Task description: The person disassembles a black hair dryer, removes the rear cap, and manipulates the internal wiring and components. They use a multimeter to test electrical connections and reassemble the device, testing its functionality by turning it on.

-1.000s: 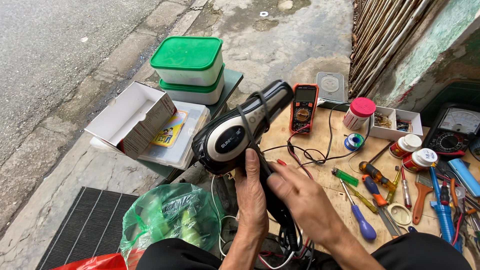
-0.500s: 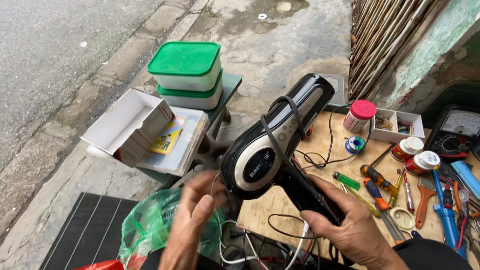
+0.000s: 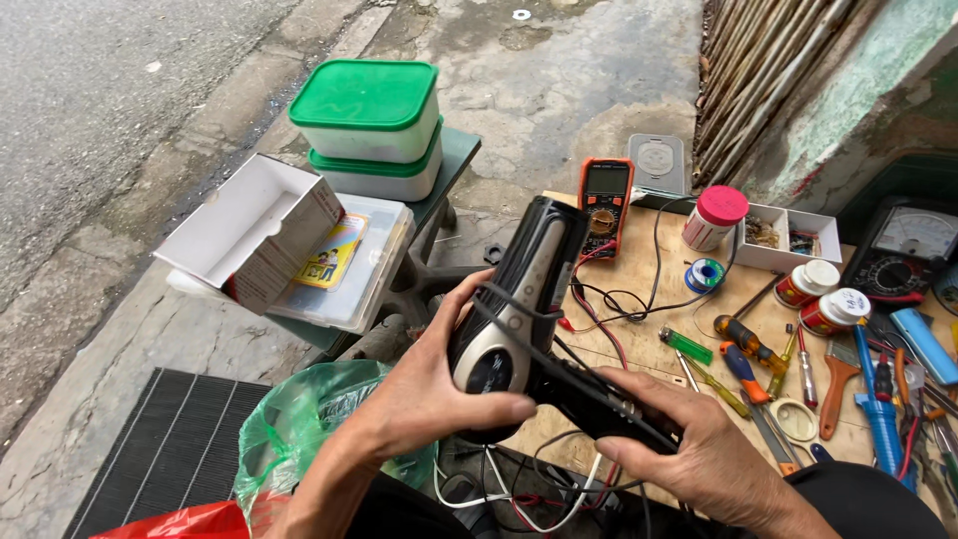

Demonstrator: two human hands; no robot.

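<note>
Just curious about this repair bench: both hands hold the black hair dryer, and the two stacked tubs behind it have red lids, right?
Not quite. The head view shows both the left hand and right hand holding the black hair dryer, but the stacked tubs have green lids, not red.

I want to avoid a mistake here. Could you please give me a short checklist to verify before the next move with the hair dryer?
1. Left hand grips the hair dryer body: ok.
2. Right hand holds its handle: ok.
3. Black cord wrapped over the body, not free: not ok.
4. Dryer unplugged: cannot tell, the plug is not visible.
5. Wooden board has free space to lay it down: not ok, multimeter leads and screwdrivers crowd it.
6. Green bag away from the hands: not ok, it sits just under the left wrist.
</note>
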